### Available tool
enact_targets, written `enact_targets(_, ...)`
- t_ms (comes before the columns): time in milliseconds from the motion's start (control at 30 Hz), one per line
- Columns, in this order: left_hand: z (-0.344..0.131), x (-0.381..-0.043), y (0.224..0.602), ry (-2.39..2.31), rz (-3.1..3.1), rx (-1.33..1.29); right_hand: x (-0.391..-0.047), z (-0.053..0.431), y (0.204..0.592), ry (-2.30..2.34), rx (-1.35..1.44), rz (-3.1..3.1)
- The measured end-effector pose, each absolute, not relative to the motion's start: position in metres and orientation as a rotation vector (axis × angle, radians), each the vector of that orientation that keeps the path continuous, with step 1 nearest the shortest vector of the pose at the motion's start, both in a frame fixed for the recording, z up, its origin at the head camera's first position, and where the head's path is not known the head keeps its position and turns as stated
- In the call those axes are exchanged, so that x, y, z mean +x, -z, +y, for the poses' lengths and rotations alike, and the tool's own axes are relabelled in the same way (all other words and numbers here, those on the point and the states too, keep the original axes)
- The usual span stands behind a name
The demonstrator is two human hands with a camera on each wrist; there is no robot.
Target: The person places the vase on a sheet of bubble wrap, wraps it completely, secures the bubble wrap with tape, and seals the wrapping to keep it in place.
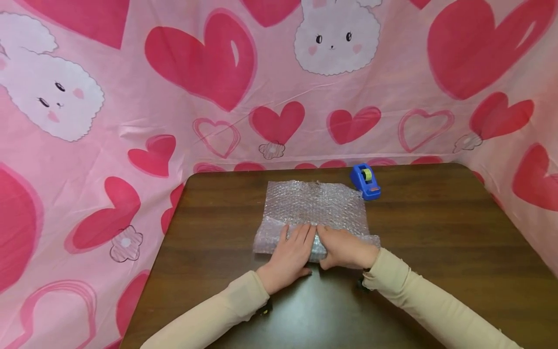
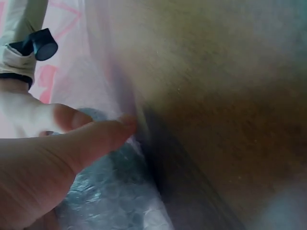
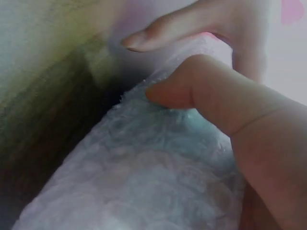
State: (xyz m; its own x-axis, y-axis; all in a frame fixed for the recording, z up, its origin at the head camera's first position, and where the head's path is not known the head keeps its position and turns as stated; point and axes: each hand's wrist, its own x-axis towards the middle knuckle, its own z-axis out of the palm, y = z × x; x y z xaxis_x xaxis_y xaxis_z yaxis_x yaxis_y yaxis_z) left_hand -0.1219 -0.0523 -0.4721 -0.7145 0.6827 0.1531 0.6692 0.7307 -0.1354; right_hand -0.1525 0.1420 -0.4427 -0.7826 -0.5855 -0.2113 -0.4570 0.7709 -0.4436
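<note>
A sheet of clear bubble wrap (image 1: 316, 203) lies on the table, its near end folded into a thick roll. Something pale blue-green shows through the layers between the hands; its kind cannot be told. My left hand (image 1: 289, 254) presses on top of the roll with straight fingers, its thumb out on the near side. Beside it, my right hand (image 1: 346, 247) grips the roll, fingers over the top and thumb against the near face. In the right wrist view the right thumb (image 3: 192, 86) touches the bubble wrap (image 3: 144, 172). The left thumb (image 2: 96, 139) crosses the roll's edge in the left wrist view.
A blue tape dispenser (image 1: 367, 182) with yellowish tape stands by the sheet's far right corner. The dark brown wooden table (image 1: 209, 213) ends at a pink cloth (image 1: 174, 106) with hearts and rabbits, hung behind and along both sides.
</note>
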Motion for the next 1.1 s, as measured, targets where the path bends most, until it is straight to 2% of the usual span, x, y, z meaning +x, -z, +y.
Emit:
enact_targets(333,-0.045,-0.137,0.475,-0.063,-2.701,-1.060,-0.162,0.151,0.441,0.575,-0.839,2.585)
enact_targets(567,-0.042,-0.140,0.474,-0.059,-2.737,-1.017,-0.134,0.147,0.437,0.167,-0.928,3.017)
enact_targets(767,-0.039,-0.140,0.474,-0.053,-2.763,-1.006,-0.108,0.140,0.452,-0.066,-1.000,3.197)
enact_targets(1100,-0.040,-0.140,0.468,0.085,-2.836,-1.041,-0.111,0.140,0.474,-0.081,-1.059,3.308)
